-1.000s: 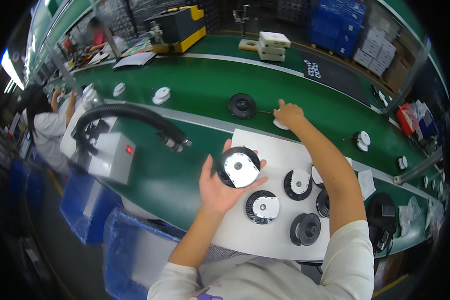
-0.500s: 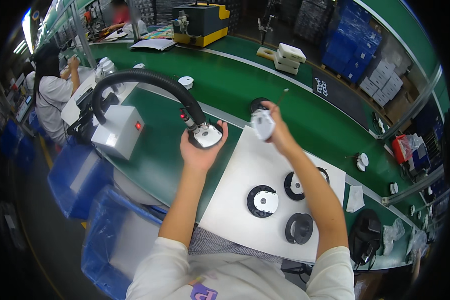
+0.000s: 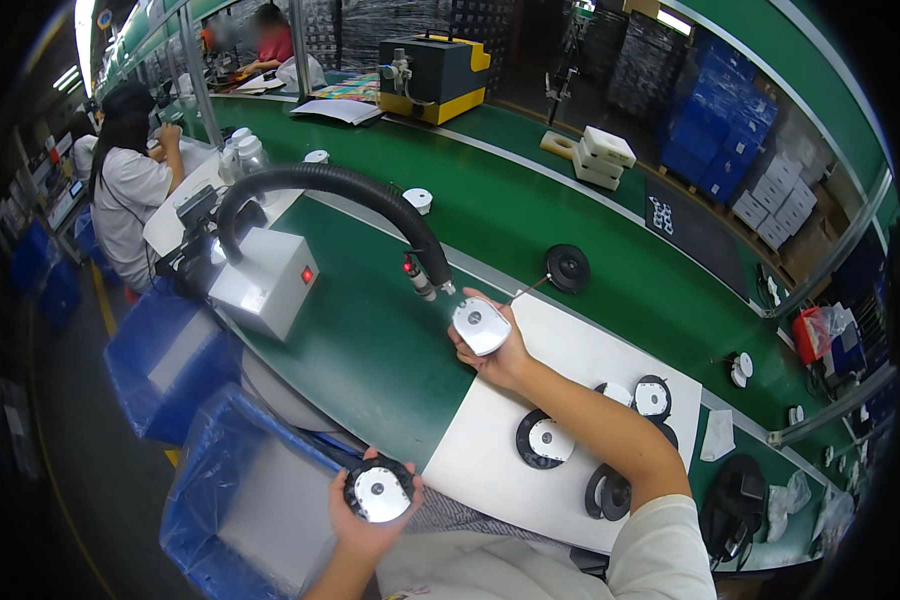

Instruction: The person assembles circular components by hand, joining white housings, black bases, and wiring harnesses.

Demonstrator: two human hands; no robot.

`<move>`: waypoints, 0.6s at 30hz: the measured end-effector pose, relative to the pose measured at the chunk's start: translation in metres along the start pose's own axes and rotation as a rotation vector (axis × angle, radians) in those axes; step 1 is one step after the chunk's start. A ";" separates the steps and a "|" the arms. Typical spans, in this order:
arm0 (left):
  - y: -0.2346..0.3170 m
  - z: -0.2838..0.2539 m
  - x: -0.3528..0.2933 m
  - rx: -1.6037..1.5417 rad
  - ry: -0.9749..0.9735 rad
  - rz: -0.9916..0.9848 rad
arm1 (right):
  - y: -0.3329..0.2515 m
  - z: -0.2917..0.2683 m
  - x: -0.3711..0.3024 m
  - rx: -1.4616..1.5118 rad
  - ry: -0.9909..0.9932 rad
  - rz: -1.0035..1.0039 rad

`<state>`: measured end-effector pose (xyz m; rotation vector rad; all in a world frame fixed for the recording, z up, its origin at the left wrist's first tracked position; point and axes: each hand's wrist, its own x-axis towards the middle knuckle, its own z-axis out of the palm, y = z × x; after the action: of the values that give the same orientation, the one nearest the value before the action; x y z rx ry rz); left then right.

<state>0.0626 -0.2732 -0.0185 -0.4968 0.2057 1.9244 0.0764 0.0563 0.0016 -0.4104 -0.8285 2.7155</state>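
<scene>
We see a factory assembly line: small white parts point(image 3: 417, 201) dot a long green table point(image 3: 490, 205), a co-worker point(image 3: 135, 172) works farther along (plastic-lined bins point(image 3: 192, 492) stand beside us), and wrapped blue boxes point(image 3: 720, 118) are stacked behind.

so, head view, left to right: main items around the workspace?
White box with red switch → black-rimmed white disc in left grip → white rounded plate in right grip → round black disc → white sheet.

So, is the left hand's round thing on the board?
Off: the disc is in the left hand, left of the white board.
</scene>
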 end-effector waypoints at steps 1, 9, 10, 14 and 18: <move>0.002 0.001 -0.002 0.001 0.000 0.001 | 0.000 0.000 0.002 0.006 0.001 -0.004; -0.012 0.048 0.038 0.067 -0.173 -0.071 | 0.000 -0.026 0.076 -0.166 0.203 -0.132; -0.012 0.056 0.055 0.072 -0.245 -0.110 | -0.010 -0.031 0.072 -0.236 0.246 -0.114; -0.005 0.115 0.131 -0.041 -0.065 -0.005 | -0.043 -0.003 0.005 -0.306 0.316 -0.183; -0.011 0.154 0.210 0.064 -0.151 -0.015 | -0.084 0.022 -0.103 -0.168 0.079 -0.281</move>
<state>-0.0338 -0.0359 0.0299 -0.3085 0.1650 1.9243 0.1783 0.0780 0.0869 -0.3996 -1.0134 2.3673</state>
